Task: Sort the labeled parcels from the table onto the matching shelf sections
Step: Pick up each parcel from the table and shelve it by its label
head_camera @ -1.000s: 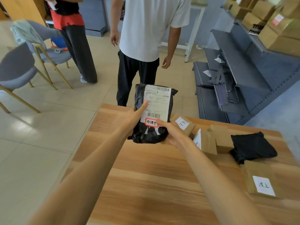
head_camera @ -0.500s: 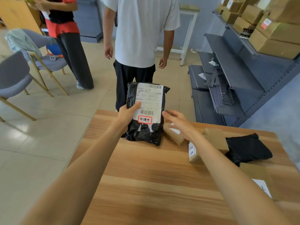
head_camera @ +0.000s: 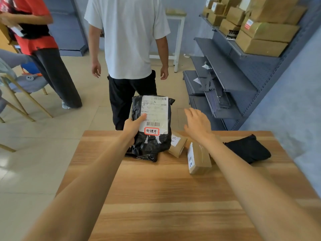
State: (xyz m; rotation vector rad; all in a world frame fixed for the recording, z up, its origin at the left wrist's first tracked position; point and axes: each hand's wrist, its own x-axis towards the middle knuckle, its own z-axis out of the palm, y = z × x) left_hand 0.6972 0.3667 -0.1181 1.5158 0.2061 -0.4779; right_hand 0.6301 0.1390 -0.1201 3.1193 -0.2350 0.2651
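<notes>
My left hand (head_camera: 133,126) grips a black plastic parcel (head_camera: 150,136) upright over the far edge of the wooden table (head_camera: 156,197). The parcel carries a white shipping label and a red-bordered sticker (head_camera: 151,131). My right hand (head_camera: 197,122) hovers to the parcel's right with fingers spread, holding nothing. Below it lie two brown cardboard boxes (head_camera: 177,144) (head_camera: 198,158) with white labels, and a black soft parcel (head_camera: 248,148) lies further right. A grey shelf unit (head_camera: 243,79) stands at the right, its upper shelves stacked with cardboard boxes (head_camera: 260,32).
A person in a white shirt (head_camera: 128,37) stands just beyond the table's far edge. Another person in red (head_camera: 34,32) stands at the left beside grey chairs (head_camera: 26,84). Loose shelf parts lie on the lower grey shelves (head_camera: 213,94).
My right hand let go of the black parcel and moved right and up, fingers spreading. My left hand now holds the parcel alone. The view moved closer to the table's far edge.
</notes>
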